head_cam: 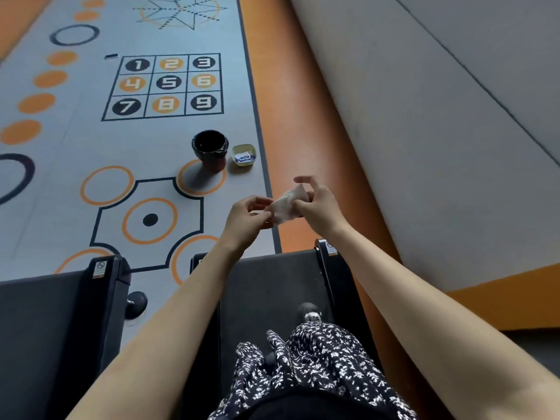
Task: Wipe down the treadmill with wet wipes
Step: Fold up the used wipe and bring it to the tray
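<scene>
Together both hands (285, 207) pinch a crumpled white wet wipe (288, 203).

Pale grey printed floor mat (75, 153), left half of frame: orange dots, orange and black rings. Nine-square number grid (165, 83), upper centre: black and orange discs alternate. Round black bin (210, 148); pale yellow square tray (253, 153). White crumpled wet wipe (286, 204), centre. Black treadmill deck (266, 286). Black skirt (318, 359), white floral print, bottom.
</scene>
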